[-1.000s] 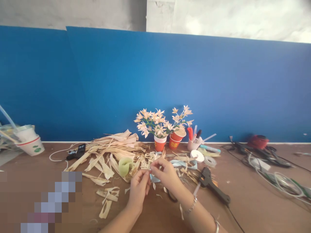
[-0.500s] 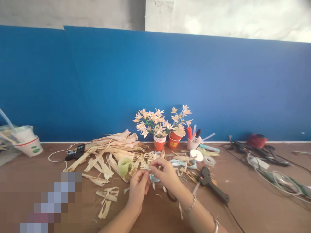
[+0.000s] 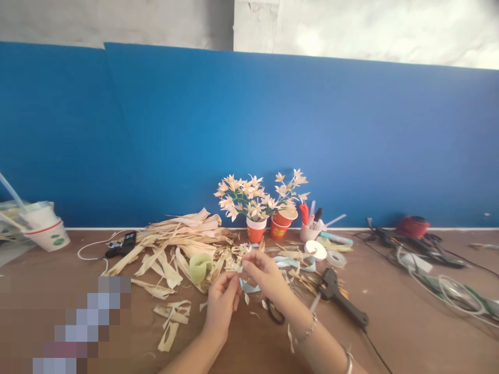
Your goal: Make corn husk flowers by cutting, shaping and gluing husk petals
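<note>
My left hand [image 3: 223,301] is closed, thumb pressed to the fingers, above the table in front of me. Close by, my right hand [image 3: 265,272] pinches too, its fingertips nearly meeting those of the left. Whatever sits between the fingertips is too small to make out. Just beyond them lie pale husk scraps [image 3: 237,255] and a light blue strip [image 3: 249,286]. A dark scissor handle [image 3: 276,313] shows partly under my right wrist. Behind stand artificial flowers [image 3: 249,195] with cream petals and green stems in red paper cups [image 3: 255,232].
Dried corn husks [image 3: 171,244] spread over the table's left middle, with a green strip roll [image 3: 200,267]. A black glue gun [image 3: 341,296] lies right of my forearm, its cord trailing forward. Farther right are tangled cables [image 3: 424,259]. A pen cup [image 3: 310,231] stands behind, below the blue partition [image 3: 175,130].
My right hand has shifted slightly to the right, its fingertips a little farther from my left. More of the scissor handle shows. My left hand stays almost in place.
</note>
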A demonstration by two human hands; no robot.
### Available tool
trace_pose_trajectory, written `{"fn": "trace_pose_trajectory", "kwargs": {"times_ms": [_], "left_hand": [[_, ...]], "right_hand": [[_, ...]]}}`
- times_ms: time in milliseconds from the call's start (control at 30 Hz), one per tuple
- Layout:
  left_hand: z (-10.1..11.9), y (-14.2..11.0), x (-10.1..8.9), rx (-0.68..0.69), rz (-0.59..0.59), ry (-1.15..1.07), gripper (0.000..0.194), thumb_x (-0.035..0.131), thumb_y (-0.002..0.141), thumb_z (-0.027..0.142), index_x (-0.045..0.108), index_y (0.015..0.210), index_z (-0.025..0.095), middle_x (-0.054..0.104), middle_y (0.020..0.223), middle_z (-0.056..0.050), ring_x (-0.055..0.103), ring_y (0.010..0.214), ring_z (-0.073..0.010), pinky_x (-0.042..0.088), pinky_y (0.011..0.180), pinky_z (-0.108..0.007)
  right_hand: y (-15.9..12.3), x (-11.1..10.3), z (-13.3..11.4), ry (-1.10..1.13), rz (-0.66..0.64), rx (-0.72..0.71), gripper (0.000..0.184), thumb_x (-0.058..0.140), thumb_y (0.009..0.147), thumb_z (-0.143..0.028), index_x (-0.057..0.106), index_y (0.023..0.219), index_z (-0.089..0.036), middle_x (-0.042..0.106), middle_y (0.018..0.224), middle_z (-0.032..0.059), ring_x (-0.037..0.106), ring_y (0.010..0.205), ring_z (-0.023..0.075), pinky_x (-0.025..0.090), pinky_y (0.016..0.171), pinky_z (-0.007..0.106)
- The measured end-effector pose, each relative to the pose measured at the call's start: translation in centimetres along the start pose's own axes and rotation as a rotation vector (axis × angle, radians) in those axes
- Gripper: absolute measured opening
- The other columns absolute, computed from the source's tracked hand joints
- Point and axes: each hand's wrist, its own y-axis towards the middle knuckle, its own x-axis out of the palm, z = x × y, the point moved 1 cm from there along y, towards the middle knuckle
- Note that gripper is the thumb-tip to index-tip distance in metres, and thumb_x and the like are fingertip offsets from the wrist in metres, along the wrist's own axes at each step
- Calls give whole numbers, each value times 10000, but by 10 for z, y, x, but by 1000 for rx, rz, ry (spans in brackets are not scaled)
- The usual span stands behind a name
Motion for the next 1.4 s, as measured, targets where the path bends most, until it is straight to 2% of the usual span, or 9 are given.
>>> {"fn": "trace_pose_trajectory", "kwargs": {"times_ms": [100, 233, 367, 467, 833, 1033, 1200, 1400], "left_hand": [[0, 0, 1, 10, -23, 11, 327, 615, 728, 483, 593, 744, 156, 489, 526, 59, 324, 345, -23, 196, 364, -165], [1, -1, 2, 30, -55, 34, 335, 619, 723, 488, 600, 746, 154, 495, 510, 57, 338, 342, -29, 211, 370, -170], [1, -1, 2, 16, -47, 41, 360, 640, 694, 499, 599, 770, 149, 501, 498, 57, 338, 337, -36, 220, 368, -174], [0, -1, 2, -12, -35, 31, 391, 659, 668, 508, 594, 807, 149, 502, 497, 60, 331, 329, -38, 215, 356, -175], [2, -2, 4, -18, -17, 11, 351, 663, 670, 475, 581, 802, 160, 481, 471, 70, 324, 326, -40, 215, 340, -166], [2, -2, 3, -8, -34, 31, 343, 645, 687, 478, 579, 788, 157, 477, 466, 70, 317, 316, -34, 207, 340, -164], [0, -2, 2, 0, -33, 34, 327, 635, 701, 473, 580, 793, 164, 481, 482, 67, 322, 321, -37, 217, 338, -162], [0, -1, 2, 3, -19, 3, 320, 645, 689, 471, 578, 781, 171, 479, 480, 74, 316, 319, -30, 212, 331, -152]], "right_hand": [[0, 0, -3, 53, 23, 74, 236, 618, 692, -385, 543, 749, -169, 531, 562, -39, 490, 505, 95, 361, 470, 206], [0, -1, -4, 85, 43, 122, 204, 642, 608, -290, 553, 745, -165, 534, 557, -52, 481, 493, 85, 354, 463, 198], [4, -2, 2, 116, 30, 120, 208, 615, 571, -234, 553, 759, -167, 505, 501, -74, 416, 413, 63, 303, 417, 190], [7, -2, 8, 135, 32, 120, 218, 607, 563, -228, 553, 766, -167, 514, 509, -71, 419, 409, 61, 311, 418, 191], [6, -3, 11, 130, 22, 118, 206, 611, 570, -220, 555, 759, -164, 542, 526, -61, 440, 410, 64, 319, 420, 194], [4, -3, 5, 134, 15, 137, 193, 590, 567, -205, 553, 752, -163, 523, 484, -73, 436, 407, 64, 311, 420, 190], [2, -3, -1, 132, -10, 147, 208, 597, 567, -211, 558, 765, -161, 554, 537, -60, 459, 430, 65, 335, 435, 196], [1, -8, -5, 84, -21, 207, 209, 584, 626, -243, 546, 820, -176, 536, 493, -67, 485, 437, 83, 339, 424, 189]]}}
